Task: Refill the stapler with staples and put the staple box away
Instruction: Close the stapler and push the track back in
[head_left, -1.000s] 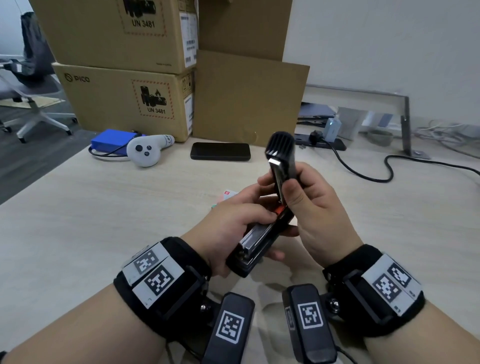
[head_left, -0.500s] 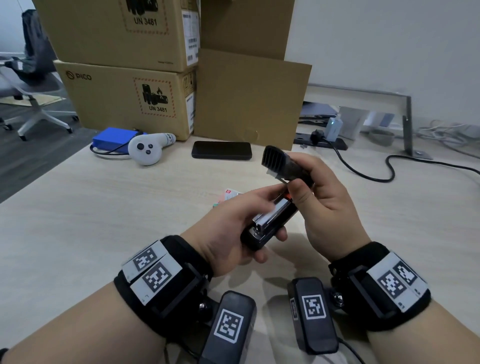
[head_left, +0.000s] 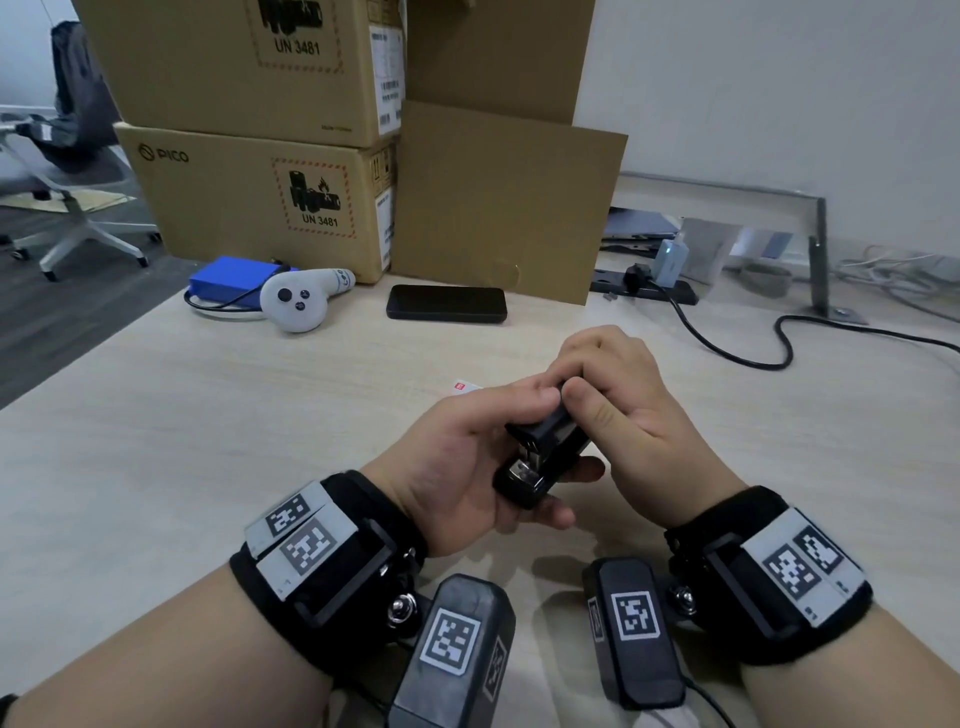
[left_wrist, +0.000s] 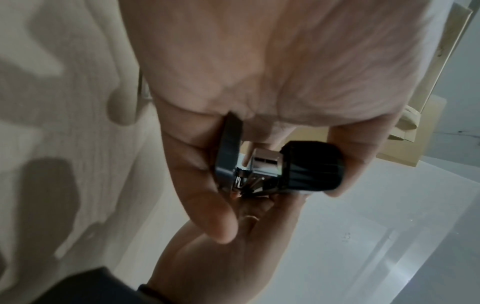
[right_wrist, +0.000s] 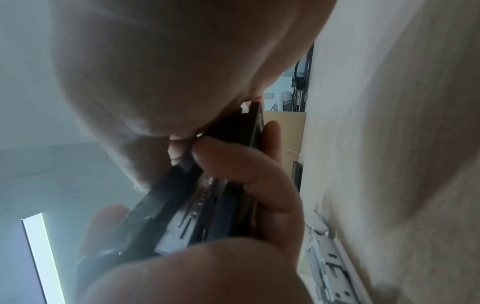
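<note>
Gripping the black stapler (head_left: 540, 457) from both sides, the two hands hold it just above the pale wooden desk (head_left: 208, 441), roughly in the middle of the head view. The left hand (head_left: 467, 462) cradles the base from underneath, its fingers curled round the lower body and its thumb lying along the top. The right hand (head_left: 618, 405) closes over the far end of the top arm, fingers bent down on it and thumb pressed against the side. From the left wrist view the stapler (left_wrist: 285, 170) shows its front end, with the top arm nearly down on the metal staple channel and a narrow gap left between arm and base. Behind the hands, a corner of a small white box with a red mark (head_left: 464, 387) lies flat on the desk, mostly hidden by the left hand. Farther back sit a black phone (head_left: 447, 304), a white controller (head_left: 298, 304) beside a blue pack (head_left: 234, 275), and stacked cardboard boxes (head_left: 260, 202). A black cable (head_left: 737, 348) trails across the desk on the right.
</note>
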